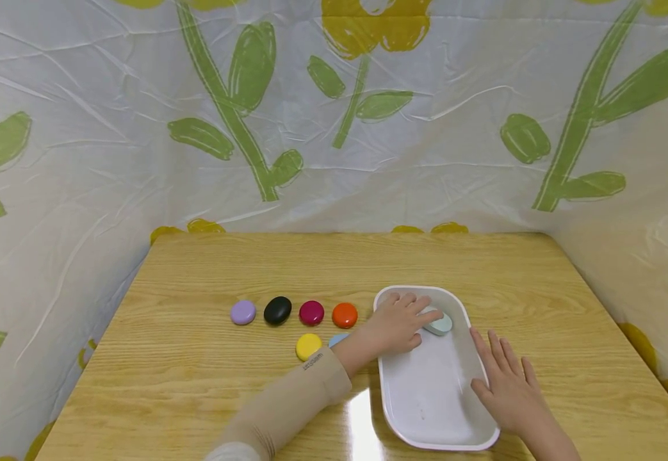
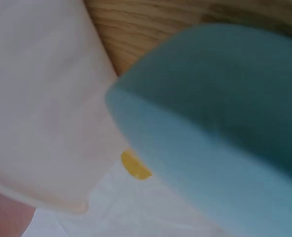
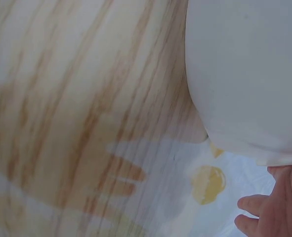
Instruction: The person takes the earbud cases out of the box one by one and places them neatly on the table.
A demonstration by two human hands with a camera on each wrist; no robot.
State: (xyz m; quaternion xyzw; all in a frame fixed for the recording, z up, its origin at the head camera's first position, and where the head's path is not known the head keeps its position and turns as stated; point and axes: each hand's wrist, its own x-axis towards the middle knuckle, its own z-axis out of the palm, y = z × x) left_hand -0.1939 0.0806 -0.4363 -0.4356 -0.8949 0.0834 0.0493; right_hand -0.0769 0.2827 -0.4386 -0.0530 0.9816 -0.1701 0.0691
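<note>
A white rectangular tray [image 1: 434, 410] with raised walls stands right of the middle of the wooden table. My left hand [image 1: 398, 325] reaches over its left wall, fingers extended, palm down. By its fingertips, a pale green oval pebble-like piece [image 1: 440, 324] lies at the tray's far end, partly covered by the hand. My right hand [image 1: 509, 387] is at the tray's right wall with fingers straight and spread, thumb near the rim. In the right wrist view, the fingers of the right hand [image 3: 279, 207] show beside the tray's white wall [image 3: 244, 74].
Left of the tray lie smooth rounded pieces: lavender [image 1: 243, 312], black [image 1: 278, 310], magenta [image 1: 312, 313] and orange [image 1: 344, 315] in a row. Nearer are a yellow piece [image 1: 309, 346] and a light blue piece [image 1: 337, 339], partly behind the left forearm. A flower-printed curtain [image 1: 368, 186] surrounds the table.
</note>
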